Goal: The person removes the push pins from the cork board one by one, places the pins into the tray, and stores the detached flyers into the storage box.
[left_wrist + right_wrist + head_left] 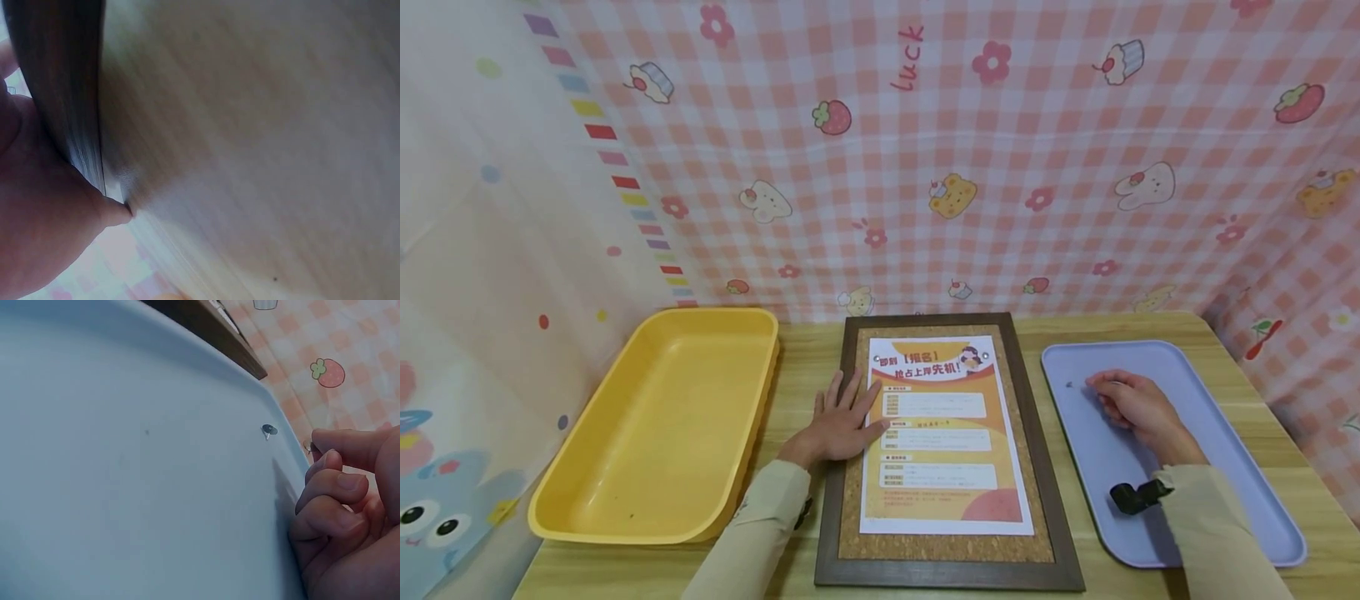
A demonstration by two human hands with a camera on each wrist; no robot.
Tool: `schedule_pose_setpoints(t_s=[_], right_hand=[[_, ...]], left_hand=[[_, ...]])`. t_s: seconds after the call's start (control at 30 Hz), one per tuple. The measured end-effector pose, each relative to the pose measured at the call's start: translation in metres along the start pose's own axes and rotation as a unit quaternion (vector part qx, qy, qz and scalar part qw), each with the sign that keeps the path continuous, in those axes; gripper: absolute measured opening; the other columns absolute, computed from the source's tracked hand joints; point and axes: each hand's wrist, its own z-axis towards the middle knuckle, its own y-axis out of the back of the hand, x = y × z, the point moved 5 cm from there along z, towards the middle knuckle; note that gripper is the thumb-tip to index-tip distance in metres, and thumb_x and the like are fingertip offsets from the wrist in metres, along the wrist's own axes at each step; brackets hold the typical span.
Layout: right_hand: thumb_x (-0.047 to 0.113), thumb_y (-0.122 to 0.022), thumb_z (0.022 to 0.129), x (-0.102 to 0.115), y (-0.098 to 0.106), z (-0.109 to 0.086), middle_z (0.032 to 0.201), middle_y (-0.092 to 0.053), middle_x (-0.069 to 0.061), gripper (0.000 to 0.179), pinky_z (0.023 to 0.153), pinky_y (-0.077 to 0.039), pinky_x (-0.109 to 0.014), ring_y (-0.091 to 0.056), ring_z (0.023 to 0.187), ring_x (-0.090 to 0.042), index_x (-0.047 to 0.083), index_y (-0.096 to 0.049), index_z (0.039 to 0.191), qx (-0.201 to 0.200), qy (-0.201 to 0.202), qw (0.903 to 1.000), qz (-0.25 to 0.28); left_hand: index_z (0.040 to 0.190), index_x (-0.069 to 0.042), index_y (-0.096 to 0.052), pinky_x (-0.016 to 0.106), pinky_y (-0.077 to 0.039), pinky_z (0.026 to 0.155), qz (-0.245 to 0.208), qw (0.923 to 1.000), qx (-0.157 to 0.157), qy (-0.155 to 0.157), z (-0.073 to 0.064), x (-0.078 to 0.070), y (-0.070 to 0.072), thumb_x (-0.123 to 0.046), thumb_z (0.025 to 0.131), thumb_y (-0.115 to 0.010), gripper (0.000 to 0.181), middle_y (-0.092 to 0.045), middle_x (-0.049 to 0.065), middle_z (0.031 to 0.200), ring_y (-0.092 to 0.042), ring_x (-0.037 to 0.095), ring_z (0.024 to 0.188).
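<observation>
A printed poster (946,433) lies on a cork board (947,547) with a dark wooden frame (951,575). Small round tack heads (986,356) show at its two upper corners. My left hand (844,421) rests with spread fingers across the frame's left side and the poster's left edge. Above the lilac tray, my right hand (1138,408) pinches a small metal thumbtack (309,447) between thumb and finger, its other fingers curled. Another thumbtack (269,430) lies on the tray, point showing, just left of those fingertips in the head view.
The lilac tray (1240,500) stands right of the board on the wood-grain table (793,367). On the left is a deep yellow tray (655,433). Checked cloth (880,167) hangs behind the table. A black wrist camera (1131,498) sits by the right sleeve.
</observation>
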Motion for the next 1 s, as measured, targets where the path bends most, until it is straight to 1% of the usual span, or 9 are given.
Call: schedule_pose_setpoints(t_s=[0.2, 0.37, 0.53, 0.77, 1.0], right_hand=[[0.021, -0.058, 0.1, -0.0029, -0.0004, 0.0013, 0.068, -0.053, 0.012, 0.012, 0.05, -0.038, -0.022, -0.046, 0.056, -0.004, 0.021, -0.067, 0.091, -0.001, 0.0, 1.0, 0.0], [0.021, -0.058, 0.1, -0.0037, -0.0005, 0.0012, 0.071, -0.054, 0.01, 0.012, 0.051, -0.04, -0.023, -0.047, 0.057, -0.005, 0.013, -0.067, 0.099, -0.004, 0.003, 0.9997, -0.025], [0.021, -0.056, 0.101, -0.0047, -0.0019, 0.0028, 0.074, -0.054, 0.008, 0.021, 0.052, -0.041, -0.024, -0.047, 0.058, -0.005, 0.003, -0.063, 0.107, -0.003, 0.006, 0.9984, -0.056], [0.02, -0.054, 0.102, -0.0054, -0.0047, 0.0045, 0.073, -0.054, 0.008, 0.023, 0.051, -0.04, -0.024, -0.047, 0.057, -0.006, 0.0, -0.062, 0.106, -0.004, 0.01, 0.9972, -0.074], [0.02, -0.052, 0.103, -0.0056, -0.0054, 0.0041, 0.072, -0.053, 0.006, 0.027, 0.052, -0.041, -0.025, -0.046, 0.056, -0.007, -0.004, -0.059, 0.111, -0.007, 0.008, 0.9957, -0.092]], left_hand=[[0.161, -0.02, -0.011, 0.066, 0.006, 0.115, 0.007, 1.0, -0.001, 0.006, -0.001, -0.0001, 0.0005, -0.047, 0.105, -0.039, 0.069, 0.009, 0.012, 0.167, 0.019, 0.038, 0.15], [0.161, -0.02, -0.012, 0.067, 0.005, 0.115, 0.007, 1.0, -0.005, 0.002, -0.0008, -0.0011, 0.0006, -0.046, 0.105, -0.038, 0.068, 0.008, 0.012, 0.167, 0.018, 0.038, 0.15], [0.161, -0.02, -0.012, 0.067, 0.005, 0.115, 0.004, 1.0, -0.008, 0.001, -0.0011, -0.001, 0.0007, -0.047, 0.105, -0.039, 0.068, 0.008, 0.011, 0.167, 0.018, 0.038, 0.15], [0.161, -0.02, -0.013, 0.066, 0.006, 0.115, -0.001, 1.0, -0.009, 0.001, -0.0024, -0.0011, 0.0011, -0.047, 0.105, -0.04, 0.068, 0.008, 0.012, 0.167, 0.018, 0.038, 0.15], [0.161, -0.02, -0.012, 0.067, 0.006, 0.115, -0.002, 1.0, -0.009, -0.002, -0.0004, 0.0008, -0.0005, -0.047, 0.105, -0.039, 0.068, 0.008, 0.012, 0.167, 0.019, 0.038, 0.15]])
